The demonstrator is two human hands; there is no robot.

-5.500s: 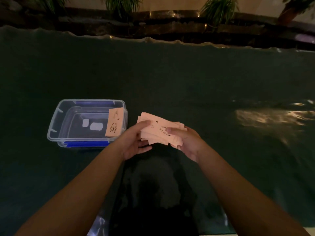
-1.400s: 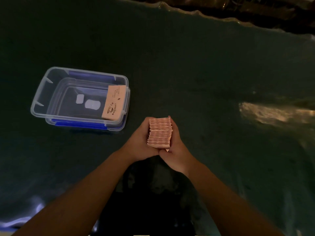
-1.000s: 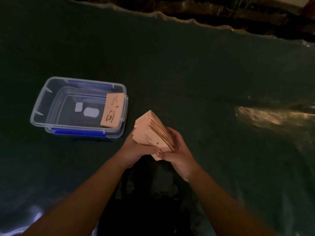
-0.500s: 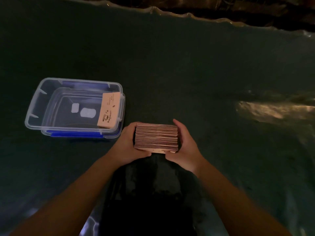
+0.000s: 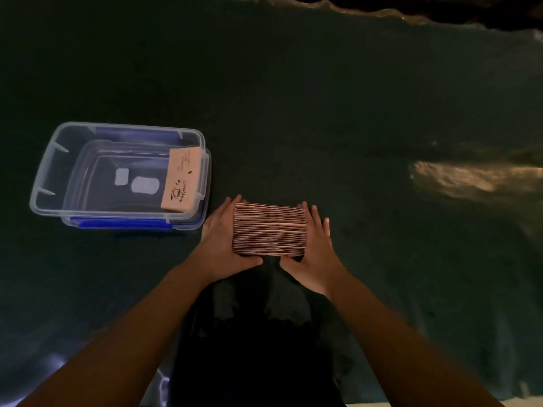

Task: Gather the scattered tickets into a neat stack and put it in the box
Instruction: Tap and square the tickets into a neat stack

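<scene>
A squared stack of pink tickets (image 5: pixel 269 229) stands on its long edge on the dark table, its edges facing up at me. My left hand (image 5: pixel 221 243) presses flat against the stack's left end and my right hand (image 5: pixel 313 248) against its right end, thumbs under the near side. To the left sits a clear plastic box (image 5: pixel 44 168) with blue clips. One pink ticket with a coffee-cup print (image 5: pixel 182 180) leans inside the box against its right wall.
A dark green cloth (image 5: pixel 293 113) covers the table, with a bright glare patch (image 5: pixel 470 179) at the right. The table's wavy far edge (image 5: pixel 382 10) runs along the top. A dark shadow lies between my forearms near the front edge.
The loose fan of tickets became a squared stack. It was turned on its short edge, tilted, then set on its long edge between both hands, where it has stayed for the last half second.
</scene>
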